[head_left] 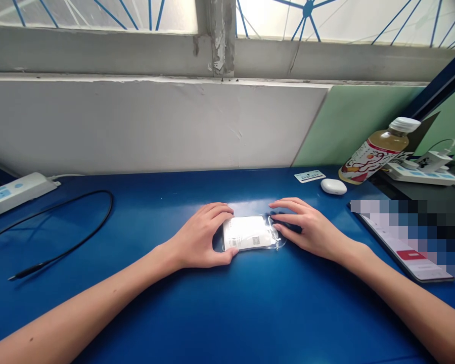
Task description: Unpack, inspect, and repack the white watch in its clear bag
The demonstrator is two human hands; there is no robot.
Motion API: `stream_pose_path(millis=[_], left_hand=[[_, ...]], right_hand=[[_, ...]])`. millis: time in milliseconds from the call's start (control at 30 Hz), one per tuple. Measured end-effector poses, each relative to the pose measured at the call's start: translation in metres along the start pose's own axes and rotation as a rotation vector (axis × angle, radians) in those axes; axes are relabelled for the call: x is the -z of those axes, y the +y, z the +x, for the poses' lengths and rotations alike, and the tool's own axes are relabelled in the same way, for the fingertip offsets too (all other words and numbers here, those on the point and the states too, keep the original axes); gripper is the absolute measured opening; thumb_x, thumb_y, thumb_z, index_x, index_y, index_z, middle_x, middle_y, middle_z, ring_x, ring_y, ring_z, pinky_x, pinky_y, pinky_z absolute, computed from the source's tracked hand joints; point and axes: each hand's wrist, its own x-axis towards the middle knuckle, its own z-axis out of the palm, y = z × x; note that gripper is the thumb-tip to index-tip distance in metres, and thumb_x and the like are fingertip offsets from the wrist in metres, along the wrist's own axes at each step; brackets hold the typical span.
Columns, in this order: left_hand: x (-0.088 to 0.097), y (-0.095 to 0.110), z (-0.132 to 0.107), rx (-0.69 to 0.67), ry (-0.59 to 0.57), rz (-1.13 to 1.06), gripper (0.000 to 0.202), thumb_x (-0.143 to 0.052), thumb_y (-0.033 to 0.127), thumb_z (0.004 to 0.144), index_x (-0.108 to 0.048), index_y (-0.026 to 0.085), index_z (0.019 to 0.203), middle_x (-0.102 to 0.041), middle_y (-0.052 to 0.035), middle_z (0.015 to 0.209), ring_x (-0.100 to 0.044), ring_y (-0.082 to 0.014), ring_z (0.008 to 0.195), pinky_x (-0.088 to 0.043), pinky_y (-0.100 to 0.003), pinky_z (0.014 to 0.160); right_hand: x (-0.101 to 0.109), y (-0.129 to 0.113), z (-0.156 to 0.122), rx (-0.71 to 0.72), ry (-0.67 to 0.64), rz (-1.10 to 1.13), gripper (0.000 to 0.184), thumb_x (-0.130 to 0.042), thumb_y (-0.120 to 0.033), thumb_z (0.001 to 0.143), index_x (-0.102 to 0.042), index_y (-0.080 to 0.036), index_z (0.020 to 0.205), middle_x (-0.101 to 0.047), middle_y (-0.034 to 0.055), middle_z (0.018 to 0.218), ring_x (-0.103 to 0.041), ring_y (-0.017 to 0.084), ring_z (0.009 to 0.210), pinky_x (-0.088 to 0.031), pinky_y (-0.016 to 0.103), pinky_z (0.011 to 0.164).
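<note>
A white box or card in a clear plastic bag [248, 233] lies flat on the blue table [227, 313], with small print and a square code on its face. Around its left end is my left hand [202, 236], thumb at the near corner and fingers along the far corner, gripping it. At the bag's loose right end, my right hand [307, 226] has its fingers apart, thumb and index fingertips at the plastic edge. Whether those fingertips press on the plastic is hard to make out.
On the left are a power strip [20, 191] and a black cable [108, 212]. To the right stand a drink bottle [375, 154], a white earbud case [333, 186], a small card [310, 176], a phone [405, 247] with its screen blurred, and another power strip [420, 173] with chargers.
</note>
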Motion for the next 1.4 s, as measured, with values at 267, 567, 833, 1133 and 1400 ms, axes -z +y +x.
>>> stream_pose_path(millis=[267,567,833,1133,1400], left_hand=[[0.001,-0.001,-0.003,-0.005,-0.039,0.029,0.060,-0.066,0.041,0.081,-0.052,0.012,0.131,-0.057,-0.0179,0.136,-0.045,-0.0360,0.134,-0.042,-0.052,0.111],[0.001,0.000,-0.001,-0.001,-0.088,0.034,0.062,-0.063,0.048,0.088,-0.050,0.015,0.138,-0.052,-0.0177,0.142,-0.042,-0.0374,0.137,-0.039,-0.055,0.113],[0.000,-0.001,-0.001,-0.002,-0.037,-0.031,0.056,-0.068,0.045,0.085,-0.057,0.019,0.133,-0.058,-0.0152,0.136,-0.045,-0.0369,0.136,-0.041,-0.054,0.111],[0.000,-0.002,-0.001,-0.023,-0.017,-0.051,0.055,-0.070,0.044,0.084,-0.057,0.020,0.132,-0.060,-0.0135,0.133,-0.048,-0.0356,0.133,-0.043,-0.051,0.110],[-0.002,0.000,-0.001,-0.008,-0.019,-0.012,0.054,-0.068,0.041,0.083,-0.055,0.017,0.129,-0.061,-0.0143,0.131,-0.047,-0.0356,0.133,-0.043,-0.052,0.110]], right_hand=[[0.001,-0.004,0.000,0.006,-0.099,0.058,0.028,-0.052,-0.027,0.098,-0.070,-0.022,0.119,-0.071,0.0099,0.096,-0.064,0.026,0.094,-0.057,0.042,0.078],[0.003,-0.006,0.002,0.004,-0.113,0.052,0.031,-0.059,-0.036,0.096,-0.068,-0.020,0.121,-0.071,0.0108,0.095,-0.066,0.027,0.094,-0.058,0.043,0.080],[-0.009,-0.005,-0.002,0.018,-0.001,0.110,0.023,-0.067,-0.034,0.090,-0.075,-0.025,0.110,-0.062,0.0127,0.136,-0.057,0.033,0.125,-0.054,0.053,0.099],[-0.017,-0.012,-0.001,-0.055,0.050,0.217,0.018,-0.067,-0.029,0.090,-0.074,-0.024,0.105,-0.063,0.0128,0.133,-0.061,0.032,0.120,-0.058,0.051,0.095],[-0.004,-0.006,0.000,0.032,-0.045,0.109,0.020,-0.061,-0.029,0.093,-0.069,-0.024,0.110,-0.061,0.0130,0.136,-0.052,0.034,0.132,-0.051,0.057,0.104]])
